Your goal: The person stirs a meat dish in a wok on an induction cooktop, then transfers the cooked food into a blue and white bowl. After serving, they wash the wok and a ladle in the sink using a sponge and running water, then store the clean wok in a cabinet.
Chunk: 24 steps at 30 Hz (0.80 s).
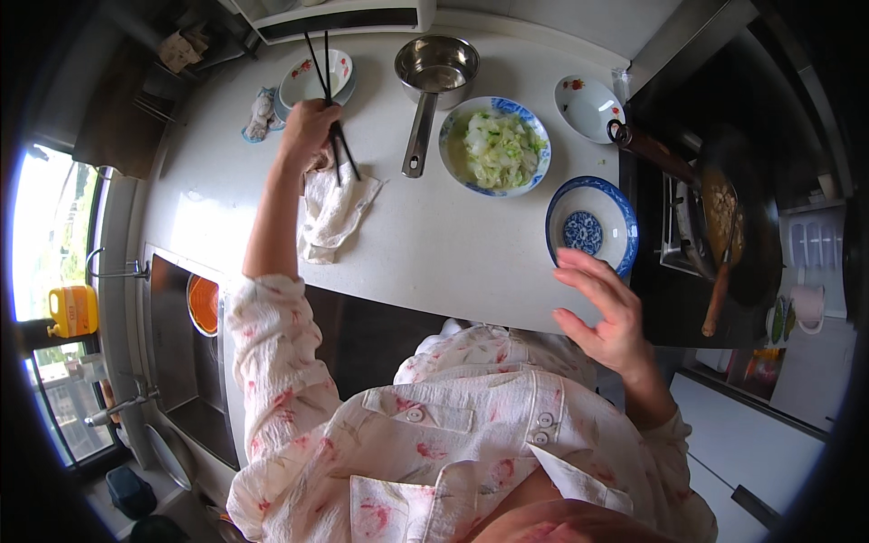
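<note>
My left hand point(309, 130) is stretched out over the counter and grips a pair of black chopsticks point(328, 81). Beyond it stands an oval white dish with red flowers point(303, 80), which the chopsticks cross in view. A crumpled white cloth point(337, 214) lies below that hand. My right hand point(606, 315) hovers at the counter's front edge with fingers apart, holding nothing. Closest to it is an empty bowl with a blue rim point(614, 234), partly covered by the fingertips. A plate of chopped cabbage point(502, 153) sits mid-counter beside a steel saucepan point(428, 108).
To the right, a wok point(721, 197) with food and a wooden-handled spatula point(717, 298) rests on the stove; its wooden handle point(645, 151) points toward the counter. A small flowered dish point(584, 108) is near the stove. The sink point(187, 339) lies to the left.
</note>
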Available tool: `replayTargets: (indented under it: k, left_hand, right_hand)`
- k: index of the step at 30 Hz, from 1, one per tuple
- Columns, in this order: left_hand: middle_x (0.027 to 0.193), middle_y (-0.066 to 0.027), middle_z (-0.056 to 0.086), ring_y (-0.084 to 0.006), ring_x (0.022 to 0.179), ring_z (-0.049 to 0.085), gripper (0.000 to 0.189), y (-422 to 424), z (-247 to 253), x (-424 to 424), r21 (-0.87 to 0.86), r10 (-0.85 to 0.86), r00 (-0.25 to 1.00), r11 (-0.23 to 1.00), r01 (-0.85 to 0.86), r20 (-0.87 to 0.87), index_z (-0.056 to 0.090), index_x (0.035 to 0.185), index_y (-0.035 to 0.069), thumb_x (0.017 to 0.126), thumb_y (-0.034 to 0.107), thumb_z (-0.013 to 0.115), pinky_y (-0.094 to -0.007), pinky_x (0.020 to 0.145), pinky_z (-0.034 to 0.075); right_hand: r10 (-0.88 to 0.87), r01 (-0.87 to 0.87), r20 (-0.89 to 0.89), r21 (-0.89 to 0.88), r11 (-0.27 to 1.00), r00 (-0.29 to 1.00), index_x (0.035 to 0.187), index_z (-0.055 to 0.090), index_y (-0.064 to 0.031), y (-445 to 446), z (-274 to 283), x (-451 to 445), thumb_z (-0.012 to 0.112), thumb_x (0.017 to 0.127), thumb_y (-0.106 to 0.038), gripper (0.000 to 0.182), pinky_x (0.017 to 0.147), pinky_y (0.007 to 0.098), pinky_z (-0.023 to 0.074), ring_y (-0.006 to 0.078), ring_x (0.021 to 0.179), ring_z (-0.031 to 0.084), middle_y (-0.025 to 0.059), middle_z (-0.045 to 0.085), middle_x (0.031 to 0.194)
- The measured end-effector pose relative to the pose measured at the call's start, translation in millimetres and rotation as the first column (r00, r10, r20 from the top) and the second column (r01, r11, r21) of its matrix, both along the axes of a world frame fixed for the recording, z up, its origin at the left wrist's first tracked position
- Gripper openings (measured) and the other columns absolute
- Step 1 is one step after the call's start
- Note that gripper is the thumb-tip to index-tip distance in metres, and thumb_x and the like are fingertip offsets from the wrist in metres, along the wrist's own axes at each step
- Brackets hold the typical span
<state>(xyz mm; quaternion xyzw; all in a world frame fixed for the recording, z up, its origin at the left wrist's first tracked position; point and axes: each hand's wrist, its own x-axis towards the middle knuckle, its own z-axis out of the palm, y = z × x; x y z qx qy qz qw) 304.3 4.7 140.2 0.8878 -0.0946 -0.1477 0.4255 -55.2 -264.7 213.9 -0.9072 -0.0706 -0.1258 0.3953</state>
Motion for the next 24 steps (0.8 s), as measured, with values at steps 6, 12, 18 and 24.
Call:
replayTargets:
  k: [6, 12, 18, 24]
  left_hand:
    - [0.103, -0.0215, 0.062, -0.0352, 0.098, 0.059, 0.056, 37, -47, 138, 0.742, -0.258, 0.885, 0.657, -0.134, 0.388, 0.046, 0.13, 0.015, 0.074, 0.013, 0.051, -0.0437, 0.083, 0.047]
    - [0.108, -0.0214, 0.06, -0.0374, 0.102, 0.057, 0.053, 15, -65, 161, 0.814, -0.248, 0.914, 0.566, -0.133, 0.322, 0.047, 0.129, 0.018, 0.076, 0.012, 0.047, -0.0457, 0.085, 0.046]
    - [0.099, -0.0149, 0.065, -0.0359, 0.09, 0.061, 0.035, 20, -39, 129, 0.662, -0.195, 0.82, 0.699, -0.269, 0.539, 0.063, 0.107, 0.011, 0.076, 0.028, 0.055, -0.0442, 0.077, 0.048]
    - [0.09, -0.0048, 0.068, -0.0148, 0.066, 0.062, 0.031, -17, -4, 9, 0.142, -0.094, 0.835, 0.99, 0.02, 0.542, 0.064, 0.109, 0.01, 0.084, 0.027, 0.059, -0.0291, 0.051, 0.046]
  right_hand:
    - [-0.382, 0.384, 0.048, -0.044, 0.922, 0.923, 0.097, 0.063, 0.0011, -46, 52, -68, 0.065, 0.07, 0.003, 0.027, 0.077, 0.0291, 0.0498, 0.0223, 0.094, 0.062, 0.0142, 0.062, 0.104]
    - [-0.715, 0.718, 0.163, -0.343, 0.605, 0.68, 0.1, 0.064, -0.0045, -154, 60, -137, 0.055, 0.079, 0.008, 0.026, 0.075, 0.0262, 0.0488, 0.0191, 0.091, 0.061, 0.0081, 0.063, 0.103]
    - [-0.577, 0.368, -0.004, -0.767, 0.526, 0.817, 0.12, 0.055, -0.0178, -189, 30, -133, 0.063, 0.063, 0.004, 0.061, 0.095, 0.041, 0.0358, 0.029, 0.122, 0.039, 0.005, 0.041, 0.135]
    - [-0.376, 0.305, 0.096, -0.776, 0.552, 0.922, 0.084, 0.061, -0.0126, -219, 8, -118, 0.072, 0.068, -0.02, 0.021, 0.094, 0.0433, 0.032, 0.0293, 0.12, 0.04, 0.0073, 0.047, 0.126]
